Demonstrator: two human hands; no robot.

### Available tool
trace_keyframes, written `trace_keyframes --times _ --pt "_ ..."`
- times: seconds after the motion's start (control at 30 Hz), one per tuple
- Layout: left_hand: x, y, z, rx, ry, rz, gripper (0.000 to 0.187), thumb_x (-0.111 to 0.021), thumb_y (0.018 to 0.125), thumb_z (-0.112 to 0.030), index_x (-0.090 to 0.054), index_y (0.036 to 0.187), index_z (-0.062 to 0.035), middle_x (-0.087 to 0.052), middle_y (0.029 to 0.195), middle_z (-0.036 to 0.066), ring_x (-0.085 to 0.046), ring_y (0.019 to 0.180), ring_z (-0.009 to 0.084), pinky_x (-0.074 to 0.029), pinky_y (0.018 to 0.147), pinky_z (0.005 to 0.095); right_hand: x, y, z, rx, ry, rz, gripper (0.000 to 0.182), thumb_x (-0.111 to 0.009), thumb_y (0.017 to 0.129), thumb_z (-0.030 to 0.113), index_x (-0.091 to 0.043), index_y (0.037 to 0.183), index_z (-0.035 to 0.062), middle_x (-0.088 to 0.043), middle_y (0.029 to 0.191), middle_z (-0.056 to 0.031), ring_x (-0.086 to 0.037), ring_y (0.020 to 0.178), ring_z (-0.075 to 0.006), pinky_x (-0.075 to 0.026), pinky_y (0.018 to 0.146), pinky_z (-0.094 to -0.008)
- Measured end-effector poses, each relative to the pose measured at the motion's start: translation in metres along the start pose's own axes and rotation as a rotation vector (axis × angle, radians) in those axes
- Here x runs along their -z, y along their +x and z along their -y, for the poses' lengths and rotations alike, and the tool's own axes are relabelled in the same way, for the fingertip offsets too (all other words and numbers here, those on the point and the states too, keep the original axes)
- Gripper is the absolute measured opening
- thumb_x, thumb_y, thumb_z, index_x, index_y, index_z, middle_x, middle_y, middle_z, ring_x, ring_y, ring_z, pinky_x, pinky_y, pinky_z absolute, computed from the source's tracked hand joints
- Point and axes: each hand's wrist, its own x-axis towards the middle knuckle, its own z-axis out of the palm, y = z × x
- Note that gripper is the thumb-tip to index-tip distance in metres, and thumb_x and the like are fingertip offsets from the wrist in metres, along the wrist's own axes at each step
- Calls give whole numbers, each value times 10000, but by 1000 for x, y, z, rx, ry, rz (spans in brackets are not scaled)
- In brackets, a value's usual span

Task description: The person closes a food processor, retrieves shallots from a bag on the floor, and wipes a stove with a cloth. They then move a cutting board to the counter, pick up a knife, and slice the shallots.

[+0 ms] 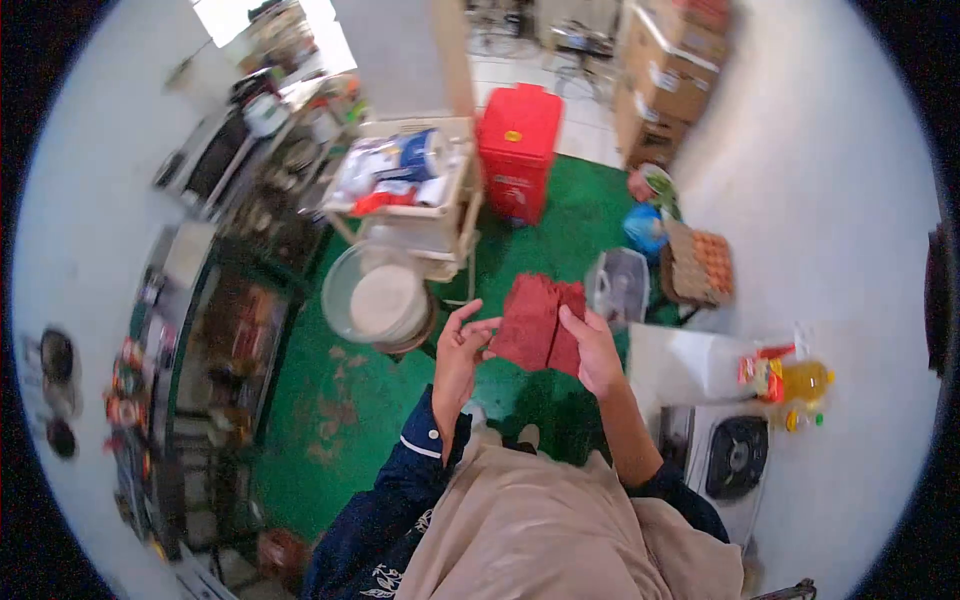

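A folded dark red cloth (527, 325) is held up in front of my body, above the green floor. My right hand (598, 352) grips its right side, with the thumb lying on the front face and the other fingers hidden behind. At the cloth's left edge is my left hand (458, 350), its fingers apart and the fingertips close to or touching the fabric. A crease or fold line runs down the cloth, right of its middle.
Ahead stand a red lidded bin (518, 150), a cart (455, 225) with packages and a large clear tub (340, 300). A gas stove (738, 455), an oil bottle (805, 380) and egg trays (712, 262) are on the right. Shelves (190, 340) line the left.
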Motion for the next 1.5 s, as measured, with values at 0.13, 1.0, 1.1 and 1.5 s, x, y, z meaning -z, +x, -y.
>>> trace_keyframes --times 0.13,1.0,1.1,1.5 --pt "63 -64 -20 -40 -120 -182 519 -607 908 -232 -383 1352 -86 -595 1109 77 -556 1007 167 -491 810 327 -55 10 -64 196 -648 142 312 -524 960 214 -567 1189 6 -650 1091 -81 -596 921 -156 -460 841 -300" --pt "583 -195 -77 40 -696 -397 350 -583 919 -174 -528 1234 -33 -588 1234 110 -586 1104 232 -484 945 378 -445 101 -446 -641 -276 651 645 -712 705 -20 -439 1287 24 -579 1200 -89 -583 1075 -241 -472 950 -403" --pt "634 -155 -88 39 -606 -446 332 -631 870 -81 -557 1190 -32 -623 1168 95 -622 1034 209 -519 889 337 -470 155 -473 -550 -508 658 712 -658 708 -106 -353 1343 0 -551 1220 -114 -570 1079 -224 -481 934 -377" --pt "766 14 -291 15 -557 -721 521 -591 909 -170 -379 1367 -41 -620 1173 152 -621 1042 237 -513 873 344 -650 464 -470 -662 -302 510 857 -567 738 -152 -228 1480 111 -572 1157 -173 -622 925 -245 -541 782 -349"
